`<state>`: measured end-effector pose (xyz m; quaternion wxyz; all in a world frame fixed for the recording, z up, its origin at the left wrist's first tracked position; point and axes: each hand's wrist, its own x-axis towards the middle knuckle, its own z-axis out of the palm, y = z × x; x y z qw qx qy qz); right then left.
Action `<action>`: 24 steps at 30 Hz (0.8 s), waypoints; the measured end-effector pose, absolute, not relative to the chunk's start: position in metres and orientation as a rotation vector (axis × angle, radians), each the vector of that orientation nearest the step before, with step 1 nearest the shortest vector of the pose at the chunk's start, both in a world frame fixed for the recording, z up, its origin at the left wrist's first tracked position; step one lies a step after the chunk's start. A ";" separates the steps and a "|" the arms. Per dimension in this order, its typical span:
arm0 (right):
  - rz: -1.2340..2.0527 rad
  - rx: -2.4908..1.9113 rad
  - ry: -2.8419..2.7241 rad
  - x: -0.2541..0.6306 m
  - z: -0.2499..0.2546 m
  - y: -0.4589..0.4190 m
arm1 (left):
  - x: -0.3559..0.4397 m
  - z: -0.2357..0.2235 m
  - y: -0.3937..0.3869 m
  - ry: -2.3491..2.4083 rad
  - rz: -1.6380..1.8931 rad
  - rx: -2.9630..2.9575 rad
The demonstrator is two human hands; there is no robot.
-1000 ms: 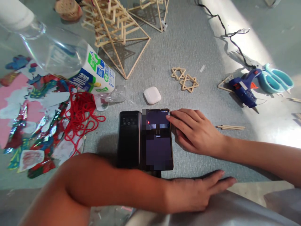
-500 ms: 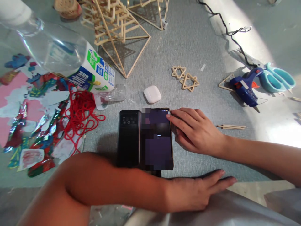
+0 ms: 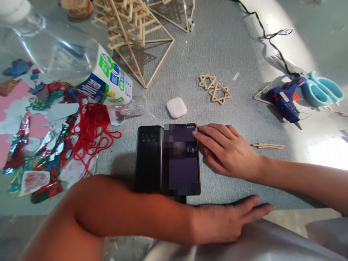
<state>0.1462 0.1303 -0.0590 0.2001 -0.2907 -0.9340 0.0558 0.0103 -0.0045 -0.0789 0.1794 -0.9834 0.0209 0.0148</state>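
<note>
A smartphone (image 3: pixel 185 177) with its screen lit and partly blurred out lies on the table. Along its right side rests my right hand (image 3: pixel 228 148), palm down and open, one fingertip at the phone's upper right edge. My left forearm crosses in front of the phone. At its end my left hand (image 3: pixel 223 223) lies open by the table's near edge, two fingers stretched apart, the others hidden from view. A dark camera-backed device (image 3: pixel 149 159) lies against the phone's left side. Just beyond the phone is a white earbud case (image 3: pixel 176 107).
Stick stars (image 3: pixel 219 93), a blue glue gun (image 3: pixel 285 101), turquoise scissors (image 3: pixel 320 90) and loose sticks (image 3: pixel 268 146) lie rightward. A stick frame (image 3: pixel 141 40) stands at the back. On the left are a plastic bottle (image 3: pixel 70 54), red yarn (image 3: pixel 92 134) and scraps (image 3: pixel 35 145).
The picture on the phone's screen has changed in its middle band. The view has shifted very slightly. Both my hands stay where they were.
</note>
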 end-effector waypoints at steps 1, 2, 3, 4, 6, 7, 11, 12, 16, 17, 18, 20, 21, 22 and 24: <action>0.153 -0.815 -2.609 0.146 -0.059 0.130 | 0.011 -0.080 -0.005 0.041 0.037 -2.785; 0.150 -0.816 -2.610 0.146 -0.059 0.130 | 0.011 -0.081 -0.006 0.034 0.012 -2.801; 0.149 -0.816 -2.612 0.146 -0.059 0.130 | 0.010 -0.080 -0.005 0.029 -0.023 -2.821; 0.148 -0.814 -2.613 0.146 -0.059 0.130 | 0.010 -0.079 -0.004 0.031 -0.058 -2.839; 0.147 -0.812 -2.613 0.147 -0.059 0.130 | 0.009 -0.074 0.000 0.050 -0.072 -2.848; 0.146 -0.812 -2.611 0.147 -0.059 0.130 | 0.008 -0.071 0.002 0.061 -0.052 -2.836; 0.156 -0.810 -2.609 0.146 -0.059 0.131 | 0.007 -0.062 0.007 0.097 0.082 -2.764; 0.158 -0.809 -2.609 0.146 -0.059 0.131 | 0.007 -0.061 0.007 0.121 0.094 -2.745; 0.150 -0.811 -2.601 0.146 -0.059 0.131 | 0.009 -0.060 0.007 0.224 0.148 -2.640; 0.151 -0.811 -2.600 0.146 -0.059 0.131 | 0.010 -0.061 0.007 0.234 0.157 -2.645; 0.154 -0.811 -2.601 0.146 -0.059 0.131 | 0.010 -0.061 0.007 0.232 0.156 -2.668; 0.159 -0.808 -2.605 0.146 -0.060 0.131 | 0.010 -0.061 0.008 0.210 0.144 -2.716; 0.159 -0.806 -2.607 0.146 -0.060 0.131 | 0.009 -0.060 0.008 0.200 0.136 -2.724; 0.157 -0.805 -2.607 0.146 -0.060 0.130 | 0.009 -0.060 0.009 0.195 0.132 -2.726; 0.153 -0.807 -2.605 0.147 -0.060 0.130 | 0.009 -0.059 0.010 0.209 0.130 -2.726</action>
